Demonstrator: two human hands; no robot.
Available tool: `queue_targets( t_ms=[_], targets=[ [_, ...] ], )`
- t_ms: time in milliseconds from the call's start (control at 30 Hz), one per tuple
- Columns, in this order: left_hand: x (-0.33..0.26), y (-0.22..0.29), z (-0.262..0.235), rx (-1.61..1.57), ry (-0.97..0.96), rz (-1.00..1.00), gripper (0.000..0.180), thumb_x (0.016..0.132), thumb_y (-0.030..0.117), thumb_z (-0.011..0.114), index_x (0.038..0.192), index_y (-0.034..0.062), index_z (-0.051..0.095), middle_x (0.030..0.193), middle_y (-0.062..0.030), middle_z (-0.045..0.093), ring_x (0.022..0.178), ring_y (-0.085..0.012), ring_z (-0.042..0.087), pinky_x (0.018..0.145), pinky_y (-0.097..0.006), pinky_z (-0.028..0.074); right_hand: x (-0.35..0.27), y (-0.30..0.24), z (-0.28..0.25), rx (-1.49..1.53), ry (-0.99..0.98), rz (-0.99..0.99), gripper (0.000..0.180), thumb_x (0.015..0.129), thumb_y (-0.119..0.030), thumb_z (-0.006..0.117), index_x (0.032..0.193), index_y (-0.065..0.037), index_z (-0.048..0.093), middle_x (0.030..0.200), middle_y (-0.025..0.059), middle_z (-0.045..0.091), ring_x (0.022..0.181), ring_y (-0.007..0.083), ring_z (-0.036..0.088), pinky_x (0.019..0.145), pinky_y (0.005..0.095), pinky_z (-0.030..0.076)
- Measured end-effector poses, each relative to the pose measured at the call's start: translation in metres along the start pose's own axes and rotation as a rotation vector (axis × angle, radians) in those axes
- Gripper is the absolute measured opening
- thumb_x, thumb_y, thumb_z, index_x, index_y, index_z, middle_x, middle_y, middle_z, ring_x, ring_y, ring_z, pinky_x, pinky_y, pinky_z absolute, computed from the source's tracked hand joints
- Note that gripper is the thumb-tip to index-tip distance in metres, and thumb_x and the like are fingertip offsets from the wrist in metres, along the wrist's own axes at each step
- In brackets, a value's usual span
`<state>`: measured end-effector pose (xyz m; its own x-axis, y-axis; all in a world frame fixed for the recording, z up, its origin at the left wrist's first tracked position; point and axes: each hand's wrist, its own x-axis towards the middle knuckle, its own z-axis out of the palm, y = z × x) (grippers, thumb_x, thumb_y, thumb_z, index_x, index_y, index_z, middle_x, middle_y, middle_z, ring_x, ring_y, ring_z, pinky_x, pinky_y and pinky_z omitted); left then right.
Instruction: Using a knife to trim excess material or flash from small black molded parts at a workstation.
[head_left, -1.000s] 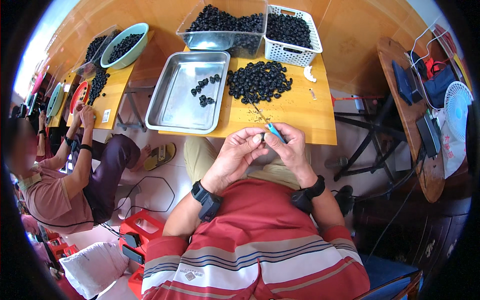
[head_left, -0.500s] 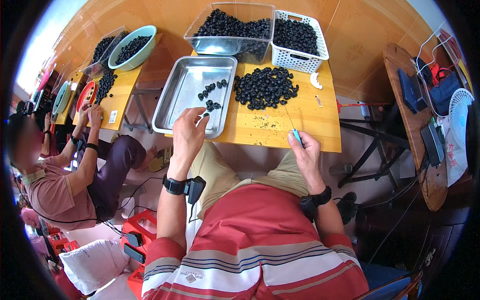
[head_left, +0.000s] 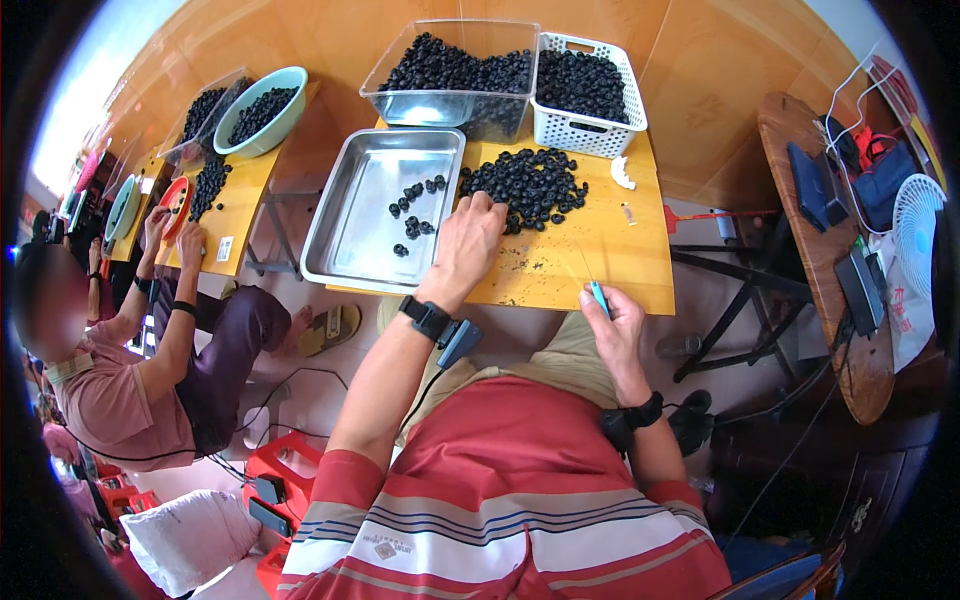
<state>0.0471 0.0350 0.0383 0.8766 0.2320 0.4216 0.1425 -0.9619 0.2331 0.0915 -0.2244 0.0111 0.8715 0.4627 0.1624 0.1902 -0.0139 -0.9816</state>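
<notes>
My left hand (head_left: pixel 468 246) is at the near left edge of a pile of small black round pieces (head_left: pixel 535 188) with holes in them. Its fingers curl down together, and their tips are hidden beneath the hand. To its left lies a shallow metal tray (head_left: pixel 385 265) holding several of the same black pieces (head_left: pixel 412 205) on its right side. Near the table's front right, my right hand (head_left: pixel 618 325) grips a thin pick with a teal handle (head_left: pixel 598 293), its fine tip pointing up and away toward the pile.
Behind the tray stand a clear plastic bin (head_left: pixel 440 107) and a white perforated basket (head_left: pixel 580 137), both full of black pieces. A white scrap (head_left: pixel 622 173) lies on the wooden table (head_left: pixel 640 265). At left, another person (head_left: pixel 130 390) works at a neighbouring table with a green basin (head_left: pixel 290 110).
My left hand has moved right, from over the tray to the pile. One more black piece now lies near the tray's front. My right hand still grips the pick. The view has shifted slightly.
</notes>
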Motion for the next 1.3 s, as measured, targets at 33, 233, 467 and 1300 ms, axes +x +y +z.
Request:
queue_targets(
  t_ms=[33,233,467,1300],
  targets=[
    [0.003,-0.002,0.005,0.063,-0.021,0.014,0.013,0.085,0.005,0.062,0.097,0.004,0.068,0.1,-0.0148,0.062,0.095,-0.0331,0.064,0.076,-0.042,0.058,0.0,0.0,-0.002,0.001,0.003,-0.003,0.023,0.096,-0.017,0.072,0.099,0.006,0.07,0.074,-0.0063,0.057,0.067,0.0017,0.047,0.057,0.0212,0.038],
    [0.011,-0.01,0.022,0.131,-0.118,0.038,0.013,0.084,0.004,0.061,0.093,0.0045,0.07,0.101,-0.0145,0.063,0.095,-0.0324,0.064,0.078,-0.043,0.057,-0.001,0.007,-0.012,-0.018,0.017,0.005,0.023,0.096,-0.017,0.073,0.1,0.006,0.071,0.075,-0.0055,0.059,0.067,0.0019,0.048,0.058,0.0208,0.039],
    [0.004,-0.012,0.02,0.118,-0.161,0.073,0.009,0.087,0.005,0.058,0.092,0.0038,0.066,0.094,-0.0154,0.063,0.094,-0.034,0.065,0.077,-0.044,0.056,0.003,0.004,-0.011,-0.008,0.01,0.003,0.023,0.095,-0.017,0.073,0.099,0.005,0.071,0.075,-0.0055,0.06,0.068,0.0021,0.049,0.059,0.0206,0.04],
    [-0.064,0.023,0.006,-1.354,-0.062,-0.545,0.014,0.095,0.004,0.071,0.108,0.0006,0.069,0.099,-0.0038,0.07,0.09,-0.014,0.07,0.079,-0.029,0.059,0.007,0.008,0.003,-0.008,-0.122,0.01,0.023,0.095,-0.019,0.073,0.098,0.004,0.07,0.072,-0.0044,0.058,0.066,0.0038,0.048,0.057,0.0231,0.039]
  ],
)
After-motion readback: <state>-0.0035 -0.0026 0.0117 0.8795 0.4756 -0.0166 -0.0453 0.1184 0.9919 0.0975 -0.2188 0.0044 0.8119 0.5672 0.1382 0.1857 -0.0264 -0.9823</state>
